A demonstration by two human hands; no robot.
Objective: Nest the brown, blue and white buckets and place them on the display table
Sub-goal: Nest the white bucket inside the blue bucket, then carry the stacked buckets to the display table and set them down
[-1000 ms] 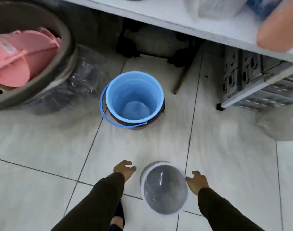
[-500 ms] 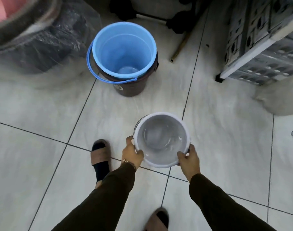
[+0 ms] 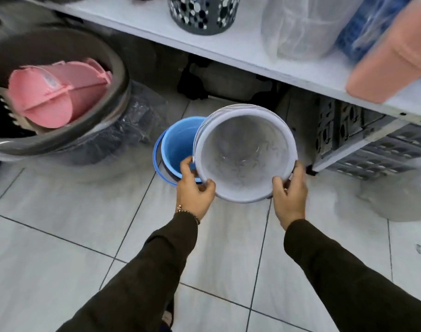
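Note:
I hold the white bucket [image 3: 244, 154] in the air with both hands, its mouth tilted toward me. My left hand [image 3: 195, 190] grips its near left rim and my right hand [image 3: 289, 195] grips its near right rim. Behind and below it on the tiled floor stands the blue bucket [image 3: 177, 147], partly hidden by the white one, with its blue handle hanging down on the left. Only a dark sliver of the brown bucket [image 3: 167, 169] shows under the blue bucket's rim. The white display table [image 3: 228, 47] runs across the top of the view.
A large grey tub [image 3: 89, 130] holding pink plastic items stands at the left. The table carries a patterned basket [image 3: 202, 13], wrapped goods and an orange container [image 3: 391, 61]. Grey crates [image 3: 362, 142] sit beneath it at the right.
My hands closed on the white bucket and lifted it off the floor, carrying it forward until it hangs over the blue bucket. The view has tilted up toward the table.

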